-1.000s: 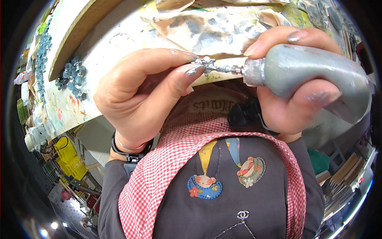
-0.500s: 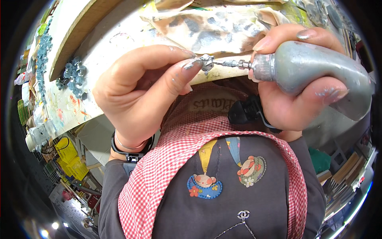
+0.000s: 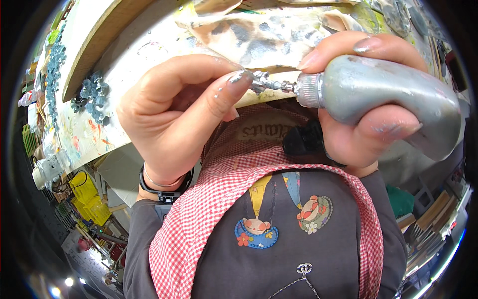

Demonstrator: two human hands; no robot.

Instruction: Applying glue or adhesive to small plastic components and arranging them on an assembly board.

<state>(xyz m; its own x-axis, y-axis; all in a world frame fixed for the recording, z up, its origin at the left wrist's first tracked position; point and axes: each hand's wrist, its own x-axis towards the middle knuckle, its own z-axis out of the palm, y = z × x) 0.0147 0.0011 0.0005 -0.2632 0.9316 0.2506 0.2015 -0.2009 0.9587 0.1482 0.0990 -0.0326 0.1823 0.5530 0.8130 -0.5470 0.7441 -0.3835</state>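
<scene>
Between thumb and forefinger, my left hand point(image 3: 184, 109) pinches a small silvery-grey figure point(image 3: 259, 79), mostly hidden behind the fingertips. My right hand point(image 3: 363, 94) wraps round a soft squeeze bottle point(image 3: 393, 87) of grey paint, lying nearly level, its ribbed clear collar point(image 3: 309, 89) toward the left. The bottle's thin metal nozzle point(image 3: 286, 85), smeared with grey, reaches to the little piece and seems to touch it. Grey paint marks the fingers of both hands.
A paint-stained cloth point(image 3: 254, 42) lies on the table point(image 3: 119, 65) beyond my hands. Bluish-grey small pieces point(image 3: 93, 97) cluster at the left beside a curved wooden strip point(image 3: 94, 45); more line the far left. Yellow baskets point(image 3: 89, 199) stand below the table edge.
My right hand has brought the bottle leftward, so its nozzle now overlaps the small piece. My left hand has hardly moved.
</scene>
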